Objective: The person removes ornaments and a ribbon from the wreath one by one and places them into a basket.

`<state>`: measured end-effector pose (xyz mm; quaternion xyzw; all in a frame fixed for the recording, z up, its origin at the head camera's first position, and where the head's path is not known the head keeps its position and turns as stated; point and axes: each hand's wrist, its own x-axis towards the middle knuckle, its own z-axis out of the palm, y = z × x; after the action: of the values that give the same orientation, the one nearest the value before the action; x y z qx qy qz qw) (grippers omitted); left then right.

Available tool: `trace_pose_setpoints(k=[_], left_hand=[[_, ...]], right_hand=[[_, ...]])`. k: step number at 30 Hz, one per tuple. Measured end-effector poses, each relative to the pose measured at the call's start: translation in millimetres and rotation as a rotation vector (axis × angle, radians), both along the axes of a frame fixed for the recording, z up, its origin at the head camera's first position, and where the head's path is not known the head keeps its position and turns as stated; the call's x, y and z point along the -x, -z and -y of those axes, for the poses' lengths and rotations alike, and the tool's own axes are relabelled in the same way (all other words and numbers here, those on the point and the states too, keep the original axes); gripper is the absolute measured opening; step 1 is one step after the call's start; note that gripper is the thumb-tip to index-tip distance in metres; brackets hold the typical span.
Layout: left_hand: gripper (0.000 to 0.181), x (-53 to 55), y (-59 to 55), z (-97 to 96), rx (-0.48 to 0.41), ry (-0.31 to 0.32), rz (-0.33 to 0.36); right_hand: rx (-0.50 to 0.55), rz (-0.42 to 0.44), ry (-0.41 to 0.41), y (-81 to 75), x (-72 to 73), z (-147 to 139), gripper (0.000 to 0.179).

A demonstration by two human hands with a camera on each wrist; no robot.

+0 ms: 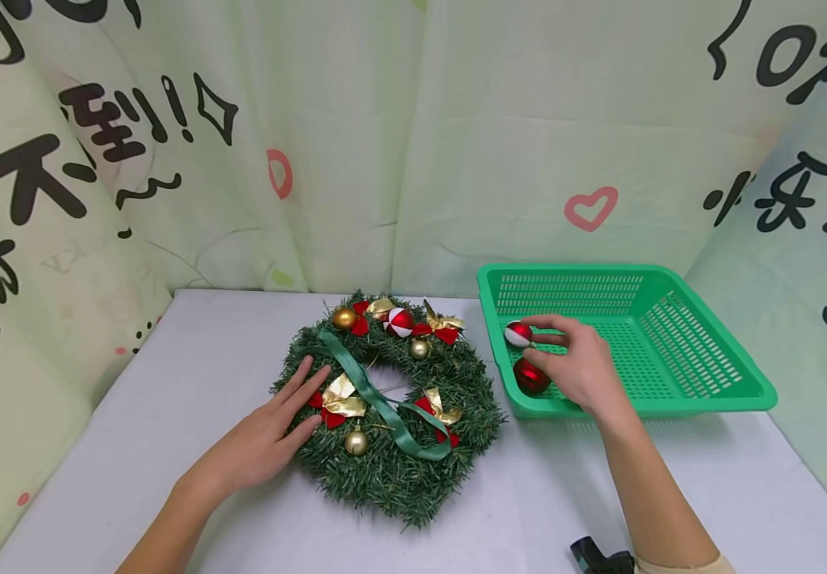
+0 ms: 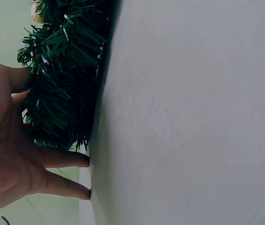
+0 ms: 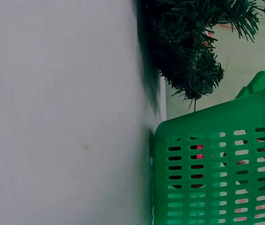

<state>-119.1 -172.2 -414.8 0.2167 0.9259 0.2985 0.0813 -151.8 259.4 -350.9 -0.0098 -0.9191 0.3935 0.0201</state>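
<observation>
A green Christmas wreath (image 1: pixel 413 482) lies on the table, dressed with gold-and-red bows, gold balls and one red-and-white ball (image 1: pixel 399 322). Across its middle runs a loose green ribbon (image 1: pixel 366 389). My left hand (image 1: pixel 258 442) rests at the wreath's left side with fingers spread and straight; in the left wrist view, two fingertips (image 2: pixel 83 192) reach down to the tabletop beside the greenery. Inside the green basket (image 1: pixel 725 405), near its left wall, my right hand (image 1: pixel 581 363) pinches another red-and-white Christmas ball (image 1: pixel 517 334) between thumb and fingers. A shiny red ball (image 1: pixel 531 376) lies just below it.
The basket stands right of the wreath, its slotted wall (image 3: pixel 207 164) close to the greenery in the right wrist view. A black object (image 1: pixel 600 556) shows beside the right forearm at the front edge. Printed curtains (image 1: pixel 413 159) enclose the white table (image 1: pixel 190 359).
</observation>
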Motion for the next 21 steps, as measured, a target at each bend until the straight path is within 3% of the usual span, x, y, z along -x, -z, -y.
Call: trace_pose_setpoints(k=[21], left_hand=[[0.065, 0.2, -0.2, -0.1, -0.002, 0.002, 0.001]], right_hand=[[-0.013, -0.029, -0.017, -0.5, -0.7, -0.1, 0.047]])
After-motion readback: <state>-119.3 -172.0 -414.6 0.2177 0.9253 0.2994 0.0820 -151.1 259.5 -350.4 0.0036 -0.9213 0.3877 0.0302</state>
